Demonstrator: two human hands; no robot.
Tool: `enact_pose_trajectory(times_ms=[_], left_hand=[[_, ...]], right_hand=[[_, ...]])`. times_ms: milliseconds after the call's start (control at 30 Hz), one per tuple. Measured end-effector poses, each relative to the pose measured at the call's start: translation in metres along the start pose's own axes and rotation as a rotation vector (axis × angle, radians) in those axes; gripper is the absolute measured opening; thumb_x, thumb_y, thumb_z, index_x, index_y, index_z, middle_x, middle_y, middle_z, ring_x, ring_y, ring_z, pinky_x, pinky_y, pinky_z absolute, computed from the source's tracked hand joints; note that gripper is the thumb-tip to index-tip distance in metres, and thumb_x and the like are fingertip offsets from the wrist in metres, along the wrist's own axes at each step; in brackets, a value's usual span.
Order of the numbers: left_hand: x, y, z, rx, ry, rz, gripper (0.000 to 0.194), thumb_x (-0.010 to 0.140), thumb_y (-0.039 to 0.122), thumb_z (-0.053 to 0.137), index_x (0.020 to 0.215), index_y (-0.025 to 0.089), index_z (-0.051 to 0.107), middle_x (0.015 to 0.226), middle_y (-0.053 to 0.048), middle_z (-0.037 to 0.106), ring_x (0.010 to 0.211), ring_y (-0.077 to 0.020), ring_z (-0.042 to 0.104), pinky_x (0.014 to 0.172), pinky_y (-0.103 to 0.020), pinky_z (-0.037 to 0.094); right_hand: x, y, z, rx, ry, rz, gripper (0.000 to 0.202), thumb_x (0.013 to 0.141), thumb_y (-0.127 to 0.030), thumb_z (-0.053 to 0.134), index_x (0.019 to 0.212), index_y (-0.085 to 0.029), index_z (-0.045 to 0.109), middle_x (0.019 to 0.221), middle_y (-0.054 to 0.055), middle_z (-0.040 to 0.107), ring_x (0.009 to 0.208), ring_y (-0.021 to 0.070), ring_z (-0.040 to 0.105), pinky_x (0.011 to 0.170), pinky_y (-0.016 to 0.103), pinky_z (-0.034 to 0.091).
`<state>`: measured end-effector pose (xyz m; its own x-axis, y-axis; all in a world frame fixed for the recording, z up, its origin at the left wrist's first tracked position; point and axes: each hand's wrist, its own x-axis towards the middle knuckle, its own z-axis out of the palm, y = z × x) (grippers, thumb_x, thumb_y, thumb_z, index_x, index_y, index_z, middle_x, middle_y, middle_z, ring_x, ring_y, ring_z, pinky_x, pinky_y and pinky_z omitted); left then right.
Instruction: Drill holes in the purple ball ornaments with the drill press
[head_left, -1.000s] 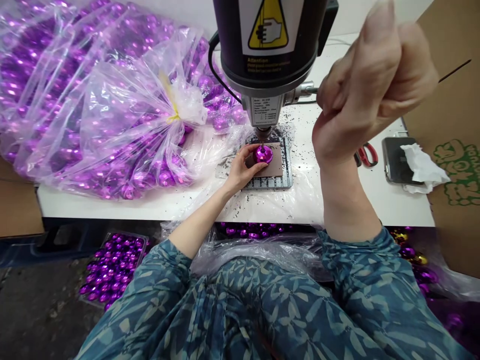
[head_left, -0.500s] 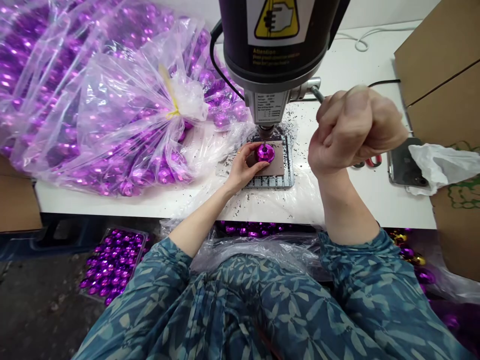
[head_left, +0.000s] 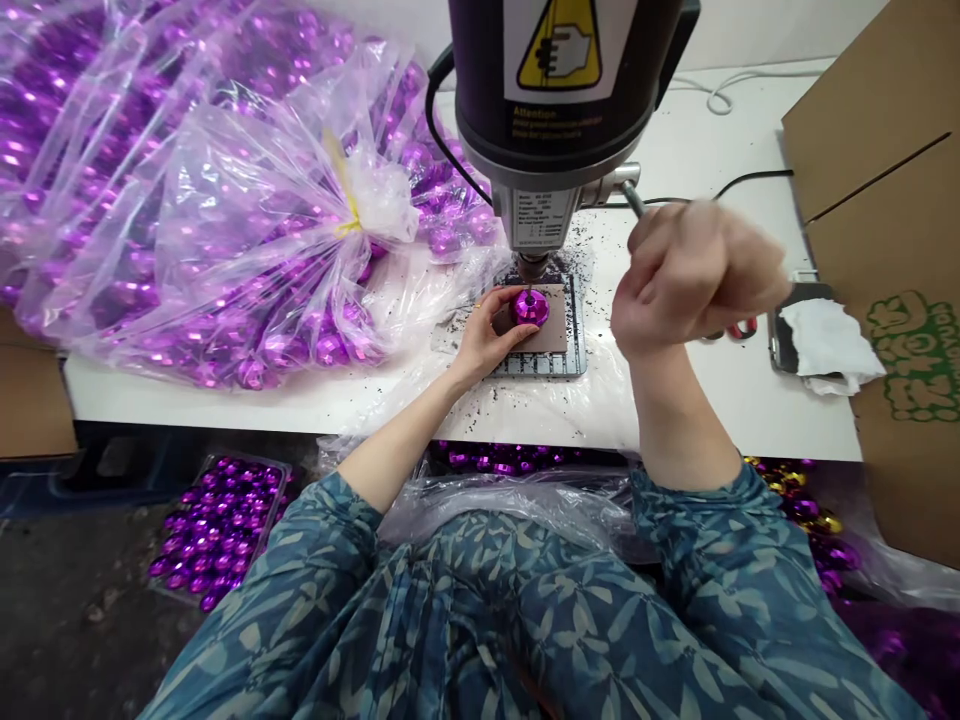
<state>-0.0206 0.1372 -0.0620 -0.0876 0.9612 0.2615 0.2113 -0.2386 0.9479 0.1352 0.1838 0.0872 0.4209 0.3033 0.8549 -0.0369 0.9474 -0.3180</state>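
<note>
Directly under the drill press (head_left: 559, 100), the purple ornament (head_left: 529, 307) sits upright, its axis vertical beneath the bit, pinched by the left hand (head_left: 487, 340); the right hand (head_left: 694, 275) fists the feed lever (head_left: 632, 197).

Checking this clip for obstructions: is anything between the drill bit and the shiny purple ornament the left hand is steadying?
Nothing visible. The thin drill bit meets the top of the shiny purple ornament directly. The left hand grips the ornament from the left side, clear of the bit. The right hand is closed on the metal feed lever.
</note>
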Motion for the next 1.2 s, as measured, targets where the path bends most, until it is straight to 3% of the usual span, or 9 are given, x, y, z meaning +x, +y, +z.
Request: enact_pose_trajectory(times_ms=[233,400,500,600,700,800,900,1033,1200], left_hand=[[-0.036,0.038,-0.009,0.182,0.1,0.026,0.047,0.079,0.047,0.094,0.112,0.025,0.068,0.114,-0.008,0.074,0.109,-0.0284,0.068,0.101,-0.05,0.055],[-0.114,0.087,-0.051,0.352,-0.56,-0.017,0.045,0.083,0.063,0.088,0.101,0.026,0.071,0.089,-0.004,0.075,0.079,-0.0238,0.068,0.073,-0.039,0.055],[-0.127,0.094,-0.076,0.374,-0.635,-0.047,0.041,0.094,0.067,0.076,0.101,0.027,0.075,0.086,-0.005,0.076,0.076,-0.0243,0.07,0.07,-0.037,0.055],[-0.085,0.074,-0.096,0.353,-0.229,-0.044,0.031,0.106,0.054,0.062,0.096,0.028,0.074,0.088,-0.005,0.076,0.079,-0.0234,0.07,0.076,-0.038,0.056],[-0.007,0.033,-0.11,0.459,0.142,-0.047,0.02,0.098,0.042,0.073,0.088,0.025,0.071,0.089,-0.008,0.072,0.095,-0.0309,0.069,0.101,-0.049,0.054],[0.066,-0.01,-0.112,0.466,0.234,-0.11,0.017,0.084,0.035,0.082,0.087,0.023,0.07,0.106,-0.014,0.071,0.125,-0.0422,0.064,0.121,-0.056,0.043],[0.11,-0.044,-0.106,0.338,0.271,-0.078,0.036,0.067,0.031,0.091,0.097,0.024,0.071,0.122,-0.015,0.07,0.143,-0.0458,0.055,0.128,-0.058,0.039],[0.128,-0.06,-0.103,0.186,0.232,-0.003,0.045,0.06,0.023,0.094,0.099,0.026,0.072,0.118,-0.011,0.073,0.145,-0.0439,0.056,0.132,-0.059,0.036],[0.102,-0.028,-0.113,0.091,0.252,-0.058,0.061,0.065,0.036,0.104,0.114,0.026,0.07,0.109,-0.007,0.074,0.128,-0.0355,0.067,0.117,-0.049,0.054]], right_hand=[[0.068,-0.023,0.036,0.004,-0.154,0.342,0.051,0.094,-0.003,0.049,0.055,-0.018,0.02,0.046,-0.005,0.025,0.043,-0.0025,0.032,0.053,0.021,0.018],[0.067,-0.006,0.035,0.175,-0.137,0.289,0.046,0.1,-0.008,0.04,0.056,-0.019,0.032,0.046,-0.005,0.028,0.04,-0.0008,0.033,0.049,0.021,0.016],[0.064,-0.005,0.034,0.195,-0.141,0.274,0.05,0.098,-0.035,0.062,0.056,-0.018,0.041,0.046,-0.006,0.029,0.04,-0.0031,0.033,0.047,0.019,0.016],[0.064,-0.008,0.035,0.154,-0.116,0.295,0.053,0.088,-0.058,0.068,0.058,-0.017,0.05,0.047,-0.006,0.029,0.042,-0.0041,0.033,0.046,0.016,0.02],[0.063,-0.006,0.034,0.168,-0.082,0.298,0.033,0.094,-0.037,0.068,0.07,-0.016,0.069,0.048,-0.006,0.028,0.043,-0.0025,0.034,0.047,0.016,0.025],[0.061,0.002,0.031,0.222,-0.077,0.243,0.023,0.096,-0.011,0.062,0.086,-0.015,0.082,0.05,-0.004,0.032,0.044,-0.0012,0.033,0.047,0.017,0.023],[0.059,0.007,0.03,0.294,-0.093,0.174,0.022,0.094,-0.024,0.067,0.083,-0.015,0.083,0.052,-0.001,0.037,0.044,-0.0005,0.032,0.048,0.018,0.02],[0.058,0.003,0.034,0.303,-0.049,0.196,0.041,0.081,-0.048,0.075,0.063,-0.012,0.067,0.048,-0.003,0.035,0.042,0.0002,0.032,0.048,0.021,0.017],[0.059,-0.005,0.035,0.233,-0.042,0.222,0.074,0.075,-0.062,0.077,0.051,-0.019,0.022,0.047,-0.003,0.034,0.042,0.0004,0.036,0.048,0.023,0.017]])
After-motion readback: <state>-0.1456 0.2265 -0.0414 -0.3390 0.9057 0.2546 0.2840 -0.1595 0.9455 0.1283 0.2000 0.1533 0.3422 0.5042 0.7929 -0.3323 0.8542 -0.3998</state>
